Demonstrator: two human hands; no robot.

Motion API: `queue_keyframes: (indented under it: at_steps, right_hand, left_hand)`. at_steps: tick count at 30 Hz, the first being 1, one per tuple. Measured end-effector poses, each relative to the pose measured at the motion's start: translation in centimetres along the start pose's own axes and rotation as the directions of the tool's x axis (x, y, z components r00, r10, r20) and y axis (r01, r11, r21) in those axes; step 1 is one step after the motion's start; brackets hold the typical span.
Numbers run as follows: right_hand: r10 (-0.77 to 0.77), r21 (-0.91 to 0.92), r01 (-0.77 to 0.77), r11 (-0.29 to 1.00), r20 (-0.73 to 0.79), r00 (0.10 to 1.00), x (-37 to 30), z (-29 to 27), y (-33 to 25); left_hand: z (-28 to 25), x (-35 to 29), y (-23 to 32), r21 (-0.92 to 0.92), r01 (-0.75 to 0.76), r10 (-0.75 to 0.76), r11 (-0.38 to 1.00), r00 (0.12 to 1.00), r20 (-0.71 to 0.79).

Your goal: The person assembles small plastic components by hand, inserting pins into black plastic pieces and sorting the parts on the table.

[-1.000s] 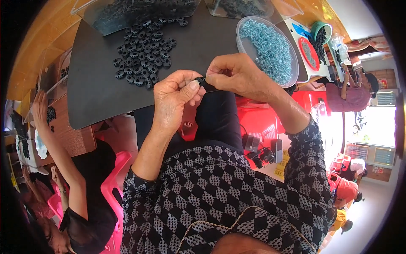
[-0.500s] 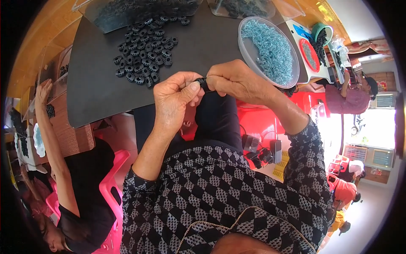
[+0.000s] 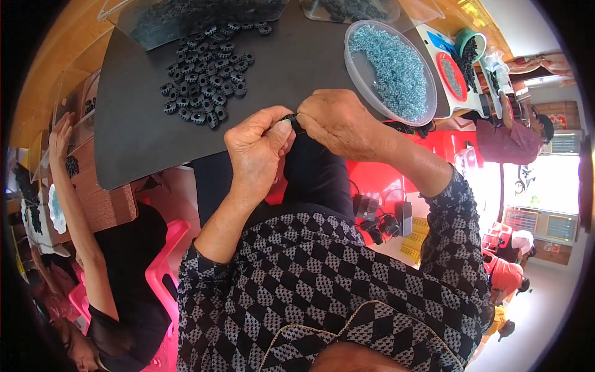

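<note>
My left hand [image 3: 255, 146] pinches a small black toothed plastic clip [image 3: 290, 118] between thumb and fingers at the table's near edge. Close against it, my right hand [image 3: 339, 124] is closed, its fingertips at the clip's right end; anything tiny inside them is hidden. A loose pile of similar black clips [image 3: 204, 84] lies on the dark table [image 3: 279, 68], beyond my left hand. Past my right hand stands a round clear plastic tub [image 3: 362, 74] holding many tiny bluish, shiny pieces [image 3: 400, 74] that look like small springs.
Clear bins of black parts [image 3: 204, 22] stand at the far edge. To the right, a white table carries a red dish [image 3: 452, 75] and a green bowl [image 3: 470, 42]. On the left, another person's arm [image 3: 77, 204] reaches over a brown table. Red stools [image 3: 396, 170] stand below.
My right hand has rolled so its back shows more, with its fingers turned down against the clip. My left hand keeps its pinch. The whole view has shifted slightly.
</note>
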State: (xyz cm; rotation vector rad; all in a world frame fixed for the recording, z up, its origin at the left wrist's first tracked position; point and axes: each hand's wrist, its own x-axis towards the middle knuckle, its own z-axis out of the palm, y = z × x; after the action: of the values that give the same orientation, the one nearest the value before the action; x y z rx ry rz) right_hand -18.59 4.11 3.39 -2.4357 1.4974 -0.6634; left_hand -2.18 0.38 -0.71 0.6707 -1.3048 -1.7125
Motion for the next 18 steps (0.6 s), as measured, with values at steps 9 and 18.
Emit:
queue_keyframes:
  at_steps: [9,18]
  right_hand:
    - [0.14,-0.085,-0.146,0.986,-0.073,0.987,0.4,-0.2,-2.3]
    - [-0.039,-0.389,-0.089,0.917,-0.311,0.95,1.1,1.8,-1.5]
  left_hand:
    - [-0.1,0.5,0.9,-0.134,0.144,-0.148,0.981,0.989,-0.027]
    - [0.4,1.2,1.7,-0.215,0.215,-0.238,0.953,0.968,-0.084]
